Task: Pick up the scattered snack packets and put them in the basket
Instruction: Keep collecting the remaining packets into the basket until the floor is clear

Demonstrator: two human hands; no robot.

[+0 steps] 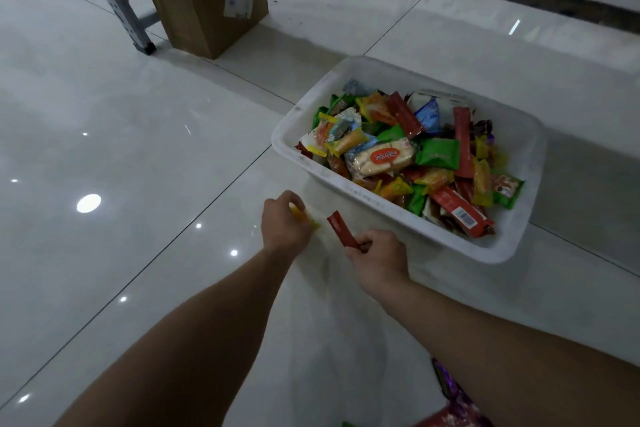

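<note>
Just short of the basket's (pixel 363 198) near wall, low over the floor (pixel 138 149), the left hand (pixel 284 222) pinches a small yellow packet (pixel 303 215) while the right hand (pixel 379 256) grips a slim red stick packet (pixel 341 229) by its lower end. Both look feather-light, crinkly and slick, so I'd hold them by the sealed ends, not the soft middle

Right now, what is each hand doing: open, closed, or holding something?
Left hand: grips a yellow packet.
Right hand: pinches a red stick packet by its lower end.
</note>
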